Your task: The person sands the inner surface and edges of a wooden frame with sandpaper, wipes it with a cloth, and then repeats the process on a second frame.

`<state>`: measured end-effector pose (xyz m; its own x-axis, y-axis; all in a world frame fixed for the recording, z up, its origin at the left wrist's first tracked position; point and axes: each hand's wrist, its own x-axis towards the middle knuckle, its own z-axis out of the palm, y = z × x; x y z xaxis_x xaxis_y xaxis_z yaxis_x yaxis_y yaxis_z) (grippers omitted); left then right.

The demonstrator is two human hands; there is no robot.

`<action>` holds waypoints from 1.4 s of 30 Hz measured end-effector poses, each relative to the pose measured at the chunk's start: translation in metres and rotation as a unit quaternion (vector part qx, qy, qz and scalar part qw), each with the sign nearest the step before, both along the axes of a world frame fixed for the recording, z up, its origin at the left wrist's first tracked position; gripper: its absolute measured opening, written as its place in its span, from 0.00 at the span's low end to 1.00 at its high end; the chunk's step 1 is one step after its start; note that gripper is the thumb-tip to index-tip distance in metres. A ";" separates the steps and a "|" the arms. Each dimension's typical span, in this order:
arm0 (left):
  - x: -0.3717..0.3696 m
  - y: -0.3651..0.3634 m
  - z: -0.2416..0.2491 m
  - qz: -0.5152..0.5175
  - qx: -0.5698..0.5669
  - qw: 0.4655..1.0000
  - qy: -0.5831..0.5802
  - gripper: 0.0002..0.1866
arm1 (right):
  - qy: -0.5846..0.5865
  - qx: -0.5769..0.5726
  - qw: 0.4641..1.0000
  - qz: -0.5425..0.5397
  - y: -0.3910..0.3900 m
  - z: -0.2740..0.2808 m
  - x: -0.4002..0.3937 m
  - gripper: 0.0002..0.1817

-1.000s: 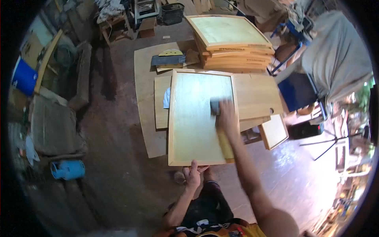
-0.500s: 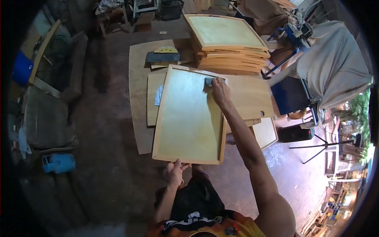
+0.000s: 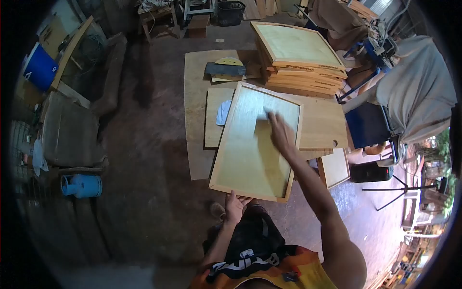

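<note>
A pale wooden panel with a raised frame (image 3: 250, 144) lies tilted over the worktable, its near edge toward me. My left hand (image 3: 235, 206) grips that near edge, thumb on top and fingers underneath. Over the panel's upper right part, my right hand (image 3: 280, 131) is closed on a small dark grey piece of sandpaper (image 3: 266, 113), blurred by motion. The hand casts a shadow on the panel face. Under the panel is a wooden board (image 3: 211, 115), with a white cloth (image 3: 223, 112) at its left side.
Framed panels stand in a stack (image 3: 303, 82) at the back right. A dark grey sheet (image 3: 225, 69) and a yellow sanding disc (image 3: 229, 61) lie on the plywood tabletop (image 3: 196, 159). A black speaker (image 3: 370, 172) stands right, a blue gas cylinder (image 3: 82, 186) left.
My right hand has moved the sandpaper from the panel's far right corner inward and nearer me. The whole view has shifted; my left hand still grips the near edge.
</note>
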<state>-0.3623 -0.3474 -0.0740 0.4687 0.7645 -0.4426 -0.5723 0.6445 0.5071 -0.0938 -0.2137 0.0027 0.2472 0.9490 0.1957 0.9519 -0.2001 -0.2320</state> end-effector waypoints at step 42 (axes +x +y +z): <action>-0.232 0.124 0.245 0.436 0.219 0.838 0.242 0.24 | 0.052 0.114 0.984 0.123 0.094 -0.062 -0.040 0.28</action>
